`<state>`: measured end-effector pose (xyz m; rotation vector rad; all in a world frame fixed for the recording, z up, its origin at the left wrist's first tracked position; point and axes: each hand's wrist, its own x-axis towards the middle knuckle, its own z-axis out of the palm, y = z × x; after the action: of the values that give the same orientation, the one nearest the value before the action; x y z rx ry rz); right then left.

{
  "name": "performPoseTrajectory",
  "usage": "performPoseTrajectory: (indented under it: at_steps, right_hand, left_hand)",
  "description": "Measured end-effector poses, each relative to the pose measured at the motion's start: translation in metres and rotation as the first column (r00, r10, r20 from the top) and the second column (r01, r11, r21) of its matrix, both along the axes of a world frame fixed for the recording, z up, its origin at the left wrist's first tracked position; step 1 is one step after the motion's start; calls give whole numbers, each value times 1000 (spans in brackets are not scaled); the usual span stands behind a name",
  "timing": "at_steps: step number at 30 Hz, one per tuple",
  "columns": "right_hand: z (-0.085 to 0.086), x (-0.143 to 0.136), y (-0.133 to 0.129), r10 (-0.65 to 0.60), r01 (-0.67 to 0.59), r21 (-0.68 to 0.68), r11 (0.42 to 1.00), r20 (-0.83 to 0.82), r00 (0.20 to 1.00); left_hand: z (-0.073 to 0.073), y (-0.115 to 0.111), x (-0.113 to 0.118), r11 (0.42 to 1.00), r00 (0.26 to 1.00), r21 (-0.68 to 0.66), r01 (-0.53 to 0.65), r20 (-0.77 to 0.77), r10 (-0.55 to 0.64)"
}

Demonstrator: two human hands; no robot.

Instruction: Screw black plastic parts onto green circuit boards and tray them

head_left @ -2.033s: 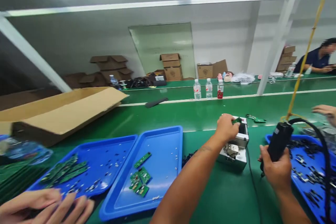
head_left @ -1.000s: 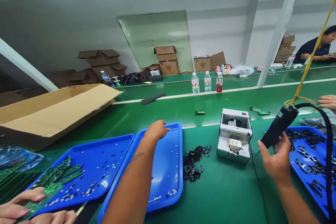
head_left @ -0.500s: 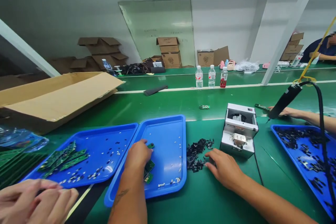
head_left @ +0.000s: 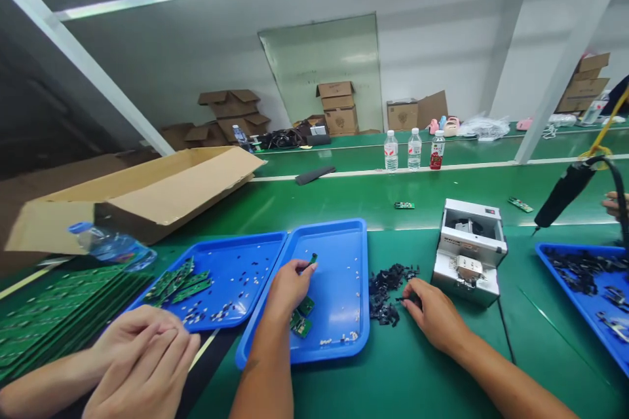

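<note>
— Both hands have left the screw feeder (head_left: 469, 252) and the hanging electric screwdriver (head_left: 565, 193), which two seconds ago sat in the right fist; it now dangles free from its yellow cord over the far right of the desk (head_left: 427, 366).

— Where did the left hand go?

— Into the nearer blue tray (head_left: 344, 347). The left hand (head_left: 287, 288) has come across from the feeder and now lifts a small green circuit board (head_left: 312, 259) pinched at its fingertips, so that grip is closed on the board. More boards of the same kind (head_left: 301, 317) lie flat in the tray just under the wrist.

— And the right?

— The right hand (head_left: 432, 314) has dropped to the desk at the edge of the pile of small black plastic parts (head_left: 388, 291), between the tray and the feeder. Its fingertips touch the pile and seem to nip one piece, though the view is too small there for me to say whether the grip has actually closed on it.

— So what does the change amount to?

— I'd judge the screwdriving is paused and fresh pieces are being gathered: one board in hand, one black part being picked.

— Anyone else nearby?

— A co-worker's clasped hands (head_left: 142, 357) at lower left, beside a second blue tray (head_left: 255, 242) of boards.
</note>
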<state>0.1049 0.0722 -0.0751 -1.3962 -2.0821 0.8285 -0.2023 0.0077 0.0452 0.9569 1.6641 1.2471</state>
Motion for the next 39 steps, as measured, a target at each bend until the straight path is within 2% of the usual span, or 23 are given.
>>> performPoseTrajectory:
  at_steps: [4, 6, 8, 9, 11, 13, 16, 18, 21, 24, 31, 34, 39]
  right_hand:
    - [14, 7, 8, 5, -9, -18, 1000, -213, 977]
    - [24, 12, 10, -19, 13, -22, 1000, -313, 949]
    - [35, 19, 10, -51, 35, -48, 998, -412, 910]
    - [41, 25, 10, -66, 43, -59, 997, -458, 886]
    - [50, 38, 9, -79, 66, -44, 997, -545, 834]
    - [55, 51, 7, -99, 124, -2, 992, -618, 780]
    - [51, 65, 4, -159, 223, 3, 975, -691, 705]
    - [43, 68, 1, -182, 244, -16, 970, -714, 676]
    - [32, 65, -2, -185, 246, -18, 969, -710, 680]
    - [28, 62, -5, -191, 265, 9, 964, -670, 717]
    - [29, 63, -13, -244, 295, -14, 955, -603, 760]
    - [28, 61, -15, -260, 288, -45, 957, -578, 774]
    - [25, 59, -14, -300, 296, -114, 948, -626, 720]
  left_hand:
    - [-21, 51, 58, 982, 960, 48, 182, 206, -188]
    - [-29, 63, 86, 949, 854, 83, 304, 418, -310]
    - [-34, 66, 112, 903, 682, 127, 410, 614, -396]
    - [-36, 66, 124, 881, 610, 146, 449, 671, -422]
    - [-41, 67, 147, 847, 541, 175, 502, 701, -465]
    - [-50, 70, 165, 829, 549, 203, 521, 664, -508]
    - [-68, 76, 183, 826, 660, 226, 516, 510, -552]
    - [-79, 76, 188, 820, 724, 222, 528, 386, -571]
    - [-90, 70, 189, 801, 775, 217, 558, 208, -597]
    - [-92, 62, 189, 798, 807, 212, 565, 61, -588]
    - [-95, 56, 187, 784, 812, 230, 576, -49, -582]
    - [-93, 55, 187, 756, 781, 205, 621, -84, -619]
    - [-94, 52, 187, 739, 750, 129, 661, -71, -658]
